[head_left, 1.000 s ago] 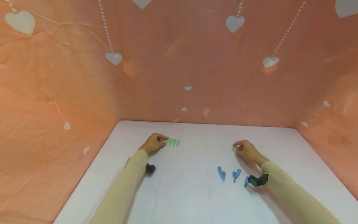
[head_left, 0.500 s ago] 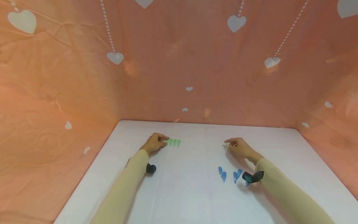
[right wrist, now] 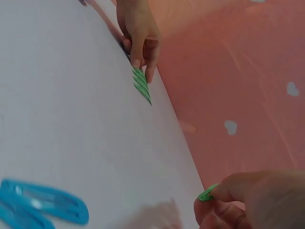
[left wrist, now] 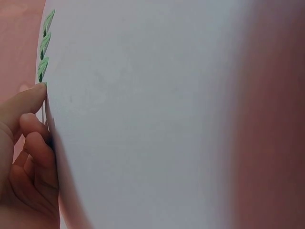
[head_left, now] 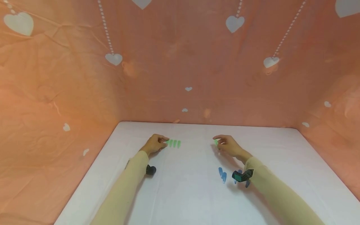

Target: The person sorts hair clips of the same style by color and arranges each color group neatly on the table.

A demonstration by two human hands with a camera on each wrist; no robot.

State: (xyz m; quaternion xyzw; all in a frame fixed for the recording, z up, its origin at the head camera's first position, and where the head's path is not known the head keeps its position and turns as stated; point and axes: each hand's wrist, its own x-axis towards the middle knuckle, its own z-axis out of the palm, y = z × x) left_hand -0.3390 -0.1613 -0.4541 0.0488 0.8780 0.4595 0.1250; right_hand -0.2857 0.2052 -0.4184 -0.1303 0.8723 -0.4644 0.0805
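- Held green clip [right wrist: 208, 192]: pinched at fingertips of right hand [head_left: 230, 147]; thumb and finger closed on it. Judged lifted off bench [head_left: 191, 193], shadow being cast apart from the hand.
- Row of green clips [head_left: 175, 143]: four counted, laid side by side toward far edge of bench, left of that edge's middle. Row is run roughly parallel to far edge; each clip's long axis is pointed from far edge toward near edge.
- Key relation, as judged: row's free right end is faced by the held green clip across bare bench. Row is placed to the left of right fingers, well apart, at about the same depth from far edge.
- Long axis of held green clip: partly covered by fingers, seems tilted; match with row's axis cannot be told.
- Left hand [head_left: 155, 143]: set at row's left end, toward far-left corner. Leftmost clip [head_left: 167, 142] is pinched between thumb and finger. Row is nearer to this hand.
- Blue clips [head_left: 220, 172]: left nearer the near edge, right of middle; some partly hidden under right wrist camera [head_left: 242, 176].
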